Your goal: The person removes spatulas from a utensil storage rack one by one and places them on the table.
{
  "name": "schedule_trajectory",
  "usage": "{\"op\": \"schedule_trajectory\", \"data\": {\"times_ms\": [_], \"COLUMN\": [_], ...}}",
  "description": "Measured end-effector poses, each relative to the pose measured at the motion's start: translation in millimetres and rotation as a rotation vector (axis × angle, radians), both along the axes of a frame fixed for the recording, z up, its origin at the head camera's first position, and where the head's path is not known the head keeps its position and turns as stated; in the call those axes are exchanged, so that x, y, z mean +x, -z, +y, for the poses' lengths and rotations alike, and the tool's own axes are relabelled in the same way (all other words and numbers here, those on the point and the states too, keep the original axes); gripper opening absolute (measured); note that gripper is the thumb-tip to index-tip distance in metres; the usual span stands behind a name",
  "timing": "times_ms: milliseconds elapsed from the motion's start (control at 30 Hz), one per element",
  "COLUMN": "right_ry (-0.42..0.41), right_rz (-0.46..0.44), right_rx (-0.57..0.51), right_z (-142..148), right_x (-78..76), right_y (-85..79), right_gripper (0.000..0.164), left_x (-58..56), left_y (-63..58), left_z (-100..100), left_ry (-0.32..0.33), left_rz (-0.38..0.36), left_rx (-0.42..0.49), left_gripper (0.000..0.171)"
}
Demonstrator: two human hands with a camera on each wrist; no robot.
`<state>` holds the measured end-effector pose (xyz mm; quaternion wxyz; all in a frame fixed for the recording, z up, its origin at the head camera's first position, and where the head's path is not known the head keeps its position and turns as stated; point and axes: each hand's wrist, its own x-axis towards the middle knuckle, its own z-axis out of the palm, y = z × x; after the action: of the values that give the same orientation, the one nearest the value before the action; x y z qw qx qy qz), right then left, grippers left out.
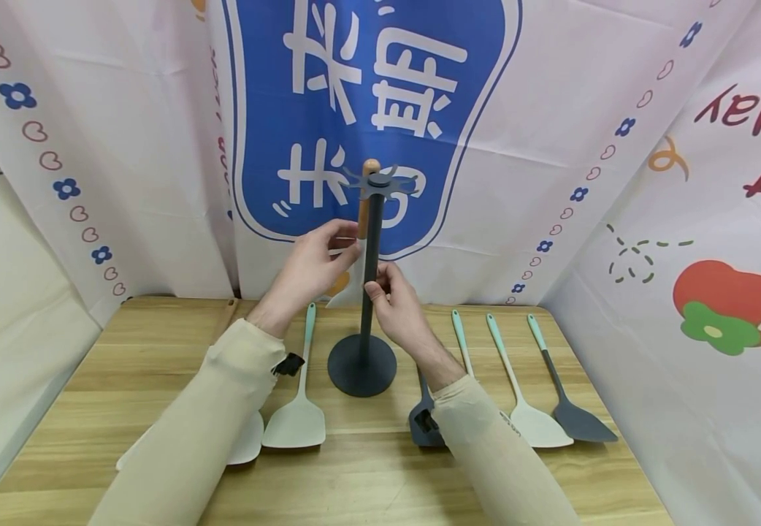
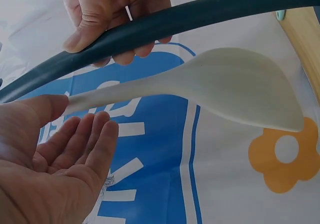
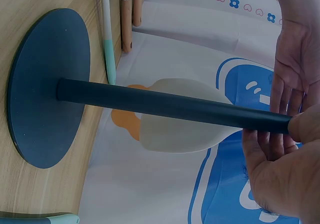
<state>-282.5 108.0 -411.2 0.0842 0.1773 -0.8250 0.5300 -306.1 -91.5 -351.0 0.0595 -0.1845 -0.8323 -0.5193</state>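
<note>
A dark utensil stand point(image 1: 372, 256) with a round base and hooks at its top stands upright on the wooden table. From its top, on the far side, hangs a turner point(image 2: 245, 89) with a pale blade and a wooden handle point(image 1: 363, 219). My left hand point(image 1: 318, 256) is at the lower end of that handle, thumb tip at the pale shaft and fingers loosely extended below it. With thumb and fingers, my right hand point(image 1: 399, 303) grips the stand's pole about halfway up. The pole partly hides the turner in the head view.
Left of the stand lies a pale turner point(image 1: 295, 424) with a mint handle; my left sleeve partly covers other pale turners point(image 1: 245, 446). To the right lie a dark turner point(image 1: 423, 424) under my wrist, a pale one point(image 1: 538, 424) and another dark one point(image 1: 584, 422). A printed cloth point(image 1: 551, 73) hangs behind.
</note>
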Motion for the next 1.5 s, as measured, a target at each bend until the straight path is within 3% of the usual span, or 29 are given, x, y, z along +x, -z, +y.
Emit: {"op": "schedule_trajectory", "data": {"times_ms": [700, 1067, 1500], "right_ry": [0.001, 0.007, 0.012], "right_rz": [-0.001, -0.011, 0.006], "right_rx": [-0.003, 0.006, 0.01], "right_z": [-0.7, -0.7, -0.3], "right_x": [-0.3, -0.1, -1.4], "right_y": [-0.9, -0.4, 1.6], "right_gripper": [0.021, 0.018, 0.019], "left_x": [-6.5, -11.5, -8.0], "left_y": [-5.7, -6.4, -8.4], "left_z": [6.4, -1.2, -18.6], "left_ry": [0.006, -0.046, -0.108], "left_rz": [0.081, 0.08, 0.053], "left_rx": [0.016, 0.013, -0.001], "left_gripper": [0.038, 0.04, 0.044]}}
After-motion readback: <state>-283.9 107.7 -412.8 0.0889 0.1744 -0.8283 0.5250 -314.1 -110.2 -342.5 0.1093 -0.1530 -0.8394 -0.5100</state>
